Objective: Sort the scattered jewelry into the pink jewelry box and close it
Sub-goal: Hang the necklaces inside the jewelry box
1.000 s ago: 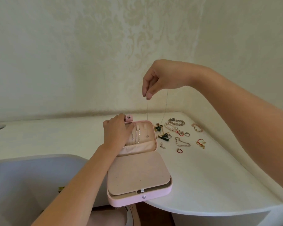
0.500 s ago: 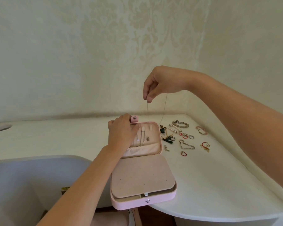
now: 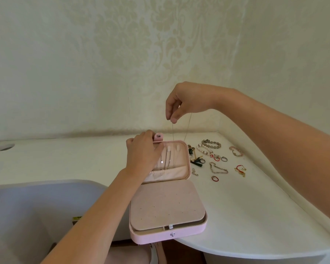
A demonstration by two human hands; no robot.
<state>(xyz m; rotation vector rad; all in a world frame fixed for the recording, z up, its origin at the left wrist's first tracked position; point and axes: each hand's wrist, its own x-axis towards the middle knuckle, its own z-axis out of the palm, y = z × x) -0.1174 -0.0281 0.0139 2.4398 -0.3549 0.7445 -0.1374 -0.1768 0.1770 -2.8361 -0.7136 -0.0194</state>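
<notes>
Thin necklace (image 3: pixel 173 131) in the air, doubled into two strands, long axis close to vertical. Lower ends reaching the top edge of the raised lid (image 3: pixel 180 161); in front of it or behind, not clear. Pinched at the top between thumb and forefinger of the right hand (image 3: pixel 187 100), other fingers curled in, straight above the free pegs (image 3: pixel 178 148) on the lid's right side. Lower left: left hand (image 3: pixel 143 155) over the lid's upper left corner, fingers curled round its rim beside the snap tab (image 3: pixel 158 137), steadying it. Hung chains (image 3: pixel 167 159) just right of that hand. Pink jewelry box (image 3: pixel 168 236) base nearer the viewer. Likely next: straight down and slightly nearer, onto a free peg, a job for the right hand alone. Loose bracelets and rings (image 3: pixel 213 157) on the table (image 3: pixel 255 206), right of the lid.
</notes>
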